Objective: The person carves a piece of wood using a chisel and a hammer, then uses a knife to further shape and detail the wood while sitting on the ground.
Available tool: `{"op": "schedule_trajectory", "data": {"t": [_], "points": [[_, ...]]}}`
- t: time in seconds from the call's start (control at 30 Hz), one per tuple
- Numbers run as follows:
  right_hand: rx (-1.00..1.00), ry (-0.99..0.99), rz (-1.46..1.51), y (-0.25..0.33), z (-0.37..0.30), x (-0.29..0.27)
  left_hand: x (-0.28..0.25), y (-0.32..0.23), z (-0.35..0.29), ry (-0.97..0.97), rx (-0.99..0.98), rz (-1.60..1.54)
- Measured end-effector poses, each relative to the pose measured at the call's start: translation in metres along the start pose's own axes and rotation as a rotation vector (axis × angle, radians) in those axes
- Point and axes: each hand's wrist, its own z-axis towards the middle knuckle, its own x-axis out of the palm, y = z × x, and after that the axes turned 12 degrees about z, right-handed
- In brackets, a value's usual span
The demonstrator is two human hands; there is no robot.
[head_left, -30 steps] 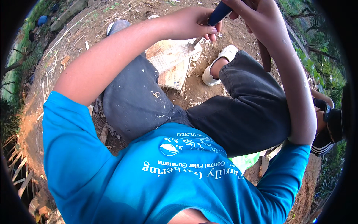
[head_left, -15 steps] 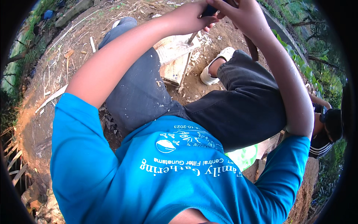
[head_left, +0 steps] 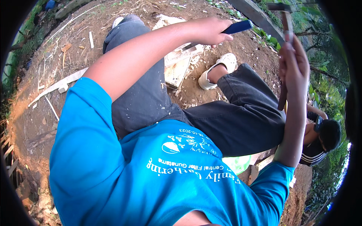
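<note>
My left hand (head_left: 211, 32) is closed around a chisel with a dark blue handle (head_left: 240, 26). The chisel's metal blade (head_left: 189, 46) slants down beside my forearm, over a pale wooden block (head_left: 177, 71) on the ground between my legs; whether its tip touches the wood I cannot tell. Raised at the right, my right hand (head_left: 296, 69) grips a hammer (head_left: 287, 22) by its wooden handle. The hammer's dark head is up at the top, and the handle's lower end sticks out below my fist.
Wood chips and a long pale strip of wood (head_left: 62, 84) lie on the bare soil. A person in dark clothes (head_left: 315, 145) crouches at the right. A concrete edge (head_left: 260, 20) and green plants are beyond. A green and white item (head_left: 239, 164) is beside my leg.
My hands were close together and have moved apart. The right has swung out to the right, lifting the hammer. The left now shows the chisel handle plainly, pointing right.
</note>
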Motion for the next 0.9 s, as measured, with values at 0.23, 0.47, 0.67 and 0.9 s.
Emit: {"op": "schedule_trajectory", "data": {"t": [0.23, 0.47, 0.67, 0.9], "points": [[0.114, -0.071, 0.046, -0.002, -0.022, 0.000, -0.002, 0.004, 0.001, -0.184, 0.050, -0.212], [0.094, -0.045, 0.067, 0.001, -0.016, -0.004, 0.018, 0.019, 0.020, -0.363, 0.057, -0.103], [0.002, -0.031, 0.131, 0.007, -0.015, 0.004, 0.027, 0.026, 0.020, -0.481, -0.005, -0.104], [-0.005, 0.004, 0.121, 0.005, -0.021, 0.007, 0.005, 0.017, 0.005, -0.294, -0.047, -0.421]]}}
